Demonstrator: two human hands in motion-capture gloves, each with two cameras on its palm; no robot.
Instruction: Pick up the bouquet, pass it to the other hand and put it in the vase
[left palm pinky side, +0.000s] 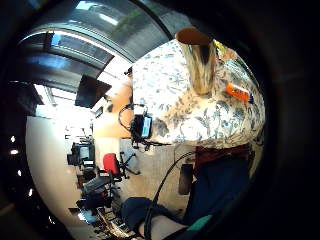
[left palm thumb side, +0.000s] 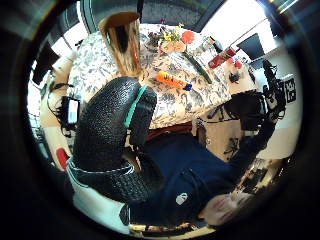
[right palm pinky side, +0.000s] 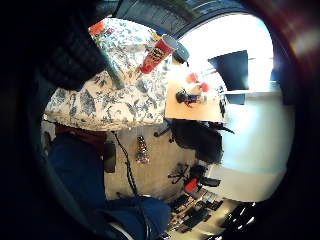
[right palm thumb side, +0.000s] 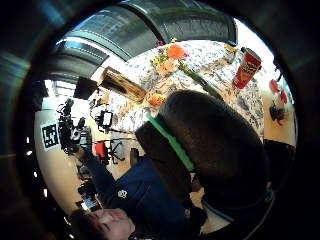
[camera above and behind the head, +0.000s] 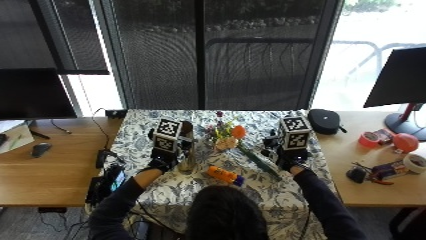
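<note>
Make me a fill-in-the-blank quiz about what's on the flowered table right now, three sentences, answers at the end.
1. The bouquet lies on the ____, not in the vase.
2. The vase stands upright beside the person's ____ hand.
3. The small bottle lying between the two hands is mostly ____ in colour.
4. The right hand holds ____.

Missing words: tablecloth; left; orange; nothing

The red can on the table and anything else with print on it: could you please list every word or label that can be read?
Red can: it carries a printed label, too blurred to read.
Orange bottle: no print can be made out.
Dark top's chest: a small white logo, no letters legible.
No text anywhere can be read.
</note>
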